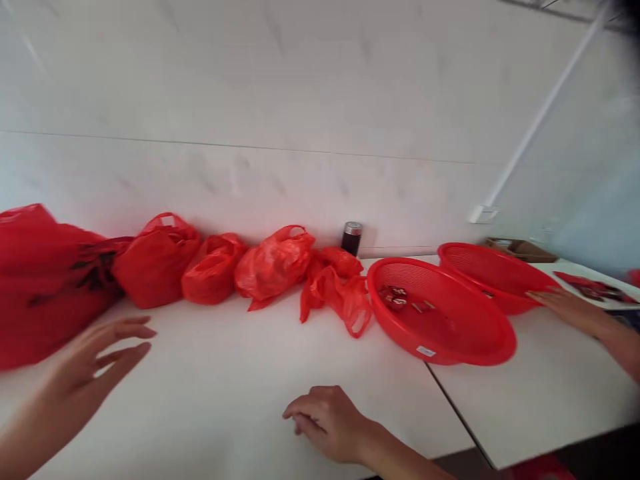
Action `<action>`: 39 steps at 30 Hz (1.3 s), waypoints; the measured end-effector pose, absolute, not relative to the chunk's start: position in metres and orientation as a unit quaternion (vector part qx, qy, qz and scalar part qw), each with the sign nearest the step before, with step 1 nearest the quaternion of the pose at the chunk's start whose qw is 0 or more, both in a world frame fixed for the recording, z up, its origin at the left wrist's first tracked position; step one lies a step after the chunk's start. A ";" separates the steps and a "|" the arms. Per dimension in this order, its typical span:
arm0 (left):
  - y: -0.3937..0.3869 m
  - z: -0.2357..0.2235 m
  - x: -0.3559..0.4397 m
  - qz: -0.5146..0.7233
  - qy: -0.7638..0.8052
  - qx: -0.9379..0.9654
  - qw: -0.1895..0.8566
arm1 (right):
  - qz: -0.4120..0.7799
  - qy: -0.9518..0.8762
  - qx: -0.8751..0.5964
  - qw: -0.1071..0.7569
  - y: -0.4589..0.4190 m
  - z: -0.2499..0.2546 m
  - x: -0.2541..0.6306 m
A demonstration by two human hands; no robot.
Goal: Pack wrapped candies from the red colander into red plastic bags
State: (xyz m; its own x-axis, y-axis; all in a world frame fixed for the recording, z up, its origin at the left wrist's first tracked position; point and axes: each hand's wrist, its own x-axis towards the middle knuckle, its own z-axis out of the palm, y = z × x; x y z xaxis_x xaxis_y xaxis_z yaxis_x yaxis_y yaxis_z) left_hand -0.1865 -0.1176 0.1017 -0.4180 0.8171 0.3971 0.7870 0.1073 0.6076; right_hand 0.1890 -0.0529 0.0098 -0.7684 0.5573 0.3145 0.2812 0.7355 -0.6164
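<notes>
My left hand (95, 363) is raised over the table's left side, thumb and fingers apart, with nothing between them. Nearest to it stands a large red bag (40, 287) with a dark printed pattern. Low over the middle of the white table (215, 380), my right hand (330, 423) has its fingers loosely curled together, and I see nothing in it. Beyond both hands, several red plastic bags stand along the wall, among them a tied one (275, 263) and a limp one (340, 293). To the right, a red plastic basket (465, 333) holds a few small wrapped pieces (395, 297).
A second red basket (485, 267) sits behind the first, with another person's hand (575, 310) at its rim. A dark tumbler (351, 239) stands by the wall. Farther right are a brown tray (525, 251) and red packets (595, 287). A seam (455, 407) divides two tables.
</notes>
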 end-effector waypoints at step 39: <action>-0.361 0.091 0.016 -0.128 0.990 0.059 -0.009 | 0.427 -0.799 -0.290 0.310 -0.044 -0.026 0.346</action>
